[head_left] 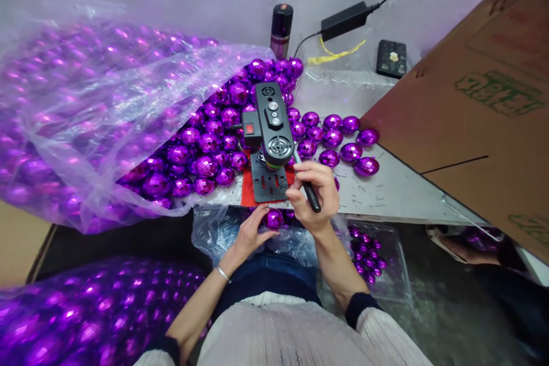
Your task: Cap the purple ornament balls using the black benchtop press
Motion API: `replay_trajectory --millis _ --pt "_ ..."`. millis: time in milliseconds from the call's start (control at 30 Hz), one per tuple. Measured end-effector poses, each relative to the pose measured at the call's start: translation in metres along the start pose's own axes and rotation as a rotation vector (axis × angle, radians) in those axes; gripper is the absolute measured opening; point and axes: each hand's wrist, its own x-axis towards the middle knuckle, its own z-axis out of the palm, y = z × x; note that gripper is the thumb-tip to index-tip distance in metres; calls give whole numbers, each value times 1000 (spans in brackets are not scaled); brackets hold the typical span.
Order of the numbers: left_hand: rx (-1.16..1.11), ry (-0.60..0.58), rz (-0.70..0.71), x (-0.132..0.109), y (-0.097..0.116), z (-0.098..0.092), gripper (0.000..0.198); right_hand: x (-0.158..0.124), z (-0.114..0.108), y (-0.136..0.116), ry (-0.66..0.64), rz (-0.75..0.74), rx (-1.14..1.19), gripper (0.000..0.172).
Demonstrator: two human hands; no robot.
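A black tabletop machine (274, 126) with round vents, silver buttons and a red switch stands at the table's front edge, over a slotted metal base plate (270, 183). From its right side a metal lever with a black handle (311, 197) slants down towards me. My right hand (319, 191) is closed around this lever, thumb and fingers curled by the base plate. My left hand (251, 231) is below the table edge, its thumb and fingers closed about a shiny purple faceted ball (274, 219). More such balls lie in clear plastic (214, 234) over my lap.
Purple balls (210, 143) spill from a large clear bag (107, 108) on the left; several more lie right of the machine. A dark spray can (281, 31), a power adapter (345, 20) and a black box (391, 58) stand behind. A big cardboard box (476, 97) blocks the right.
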Motion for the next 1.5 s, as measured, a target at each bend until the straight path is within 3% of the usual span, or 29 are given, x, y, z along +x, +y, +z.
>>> replay_trajectory --millis 67,100,167,267,333,400,467,533,633,767,933,1000,1100,1267,1333,1400,1500 --pt "49 -15 -82 -10 2 10 54 -12 -6 4 -10 44 -37 50" --pt "72 -19 -111 -14 2 14 44 -21 -10 7 -15 66 -64 56" --pt "109 -25 -140 -17 1 20 30 -45 -20 11 -42 116 -118 52" --pt "123 -53 -113 -21 -4 19 27 -95 -40 15 -152 179 -216 41" --pt "105 -95 -81 -25 -9 12 29 -131 -51 17 -362 183 -232 35" --pt "81 -206 -98 -29 -15 3 38 -162 -59 18 -670 232 -256 42" --pt "75 -410 -218 -34 -20 -6 62 -187 -62 20 -966 367 -344 56" --pt "86 -670 -382 -38 -24 -15 74 -202 -63 22 -1239 528 -396 52" --pt "57 -969 -500 -39 -24 -31 54 -206 -71 21 -1477 645 -337 33" --pt "-168 -1169 -492 -31 -3 -61 53 -176 -106 11 -1584 644 -122 29" --pt "-442 -1302 -342 -14 40 -88 51 -128 -146 12 -1704 726 396 31" --pt "-484 -1313 -331 -10 45 -88 47 -128 -143 21 -1811 794 430 28" --pt "-394 -1310 -384 -10 33 -84 45 -145 -121 34 -1942 864 279 28" --pt "-139 -1232 -329 0 14 -86 67 -155 -101 35 -1951 776 151 39" --pt "-92 -1166 -297 16 18 -88 80 -142 -108 31 -1835 673 150 46" --pt "-128 -1051 -270 39 25 -87 77 -123 -118 30 -1530 565 146 45" --pt "-249 -827 -227 75 37 -77 48 -94 -127 44 -859 454 -127 46"
